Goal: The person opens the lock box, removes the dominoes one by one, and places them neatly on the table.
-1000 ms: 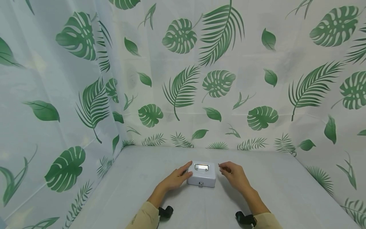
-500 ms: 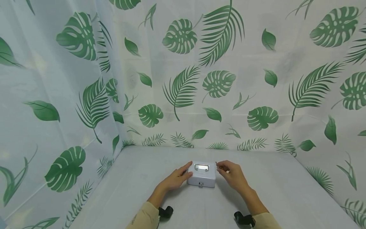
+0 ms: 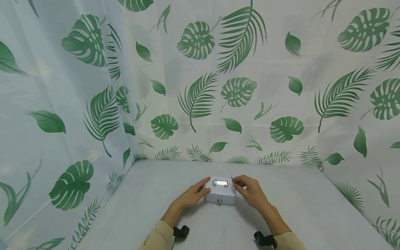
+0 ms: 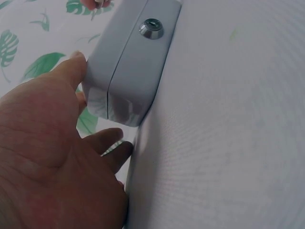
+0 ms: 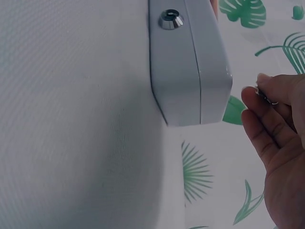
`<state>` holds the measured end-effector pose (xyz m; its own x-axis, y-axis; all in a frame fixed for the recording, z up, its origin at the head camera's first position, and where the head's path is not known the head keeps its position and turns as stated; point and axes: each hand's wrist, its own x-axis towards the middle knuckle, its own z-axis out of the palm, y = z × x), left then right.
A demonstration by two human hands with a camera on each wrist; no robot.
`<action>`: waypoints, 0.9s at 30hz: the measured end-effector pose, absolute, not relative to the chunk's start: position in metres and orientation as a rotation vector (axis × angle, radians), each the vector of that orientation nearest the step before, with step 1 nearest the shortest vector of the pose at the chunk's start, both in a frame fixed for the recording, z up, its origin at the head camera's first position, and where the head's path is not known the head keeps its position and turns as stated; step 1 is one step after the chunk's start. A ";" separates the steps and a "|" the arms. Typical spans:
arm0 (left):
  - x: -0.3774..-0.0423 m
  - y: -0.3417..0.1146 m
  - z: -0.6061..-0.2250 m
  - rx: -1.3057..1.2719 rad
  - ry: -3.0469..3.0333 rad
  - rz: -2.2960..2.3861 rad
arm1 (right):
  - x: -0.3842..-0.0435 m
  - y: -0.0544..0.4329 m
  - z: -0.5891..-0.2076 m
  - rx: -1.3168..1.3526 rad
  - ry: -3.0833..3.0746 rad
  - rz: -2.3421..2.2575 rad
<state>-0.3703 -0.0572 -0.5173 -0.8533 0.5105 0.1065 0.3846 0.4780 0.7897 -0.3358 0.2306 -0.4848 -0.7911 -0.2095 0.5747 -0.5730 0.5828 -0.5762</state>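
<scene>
A white metal cash box (image 3: pixel 215 197) stands closed on the table, a silver handle (image 3: pixel 220 181) set in its lid. On its front face sits a round keyed lock (image 4: pixel 151 28), its slot bare. My left hand (image 3: pixel 191 196) rests against the box's left side, thumb and fingertip touching the lid edge; the fingers are spread in the left wrist view. Between thumb and fingers my right hand (image 3: pixel 254 192) pinches what looks like a small metal key (image 5: pixel 265 97), mostly hidden by the fingertips. That hand hovers by the lid's right edge, above the table.
White cloth covers the table (image 3: pixel 150 184). Leaf-printed curtains (image 3: pixel 200 100) rise behind it and along both sides. Black wrist cameras (image 3: pixel 265 239) are strapped near both beige sleeves.
My right hand has moved left, from beside the box to the lid's right edge, still pinching the small key. The left hand and the box stay in place.
</scene>
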 end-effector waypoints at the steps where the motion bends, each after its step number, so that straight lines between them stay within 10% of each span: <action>1: -0.371 -0.057 -0.518 0.787 2.576 1.320 | -0.335 0.230 -0.484 0.637 -2.368 1.090; 27: -0.371 -0.058 -0.518 0.786 2.551 1.368 | -0.327 0.214 -0.475 0.972 -2.523 1.188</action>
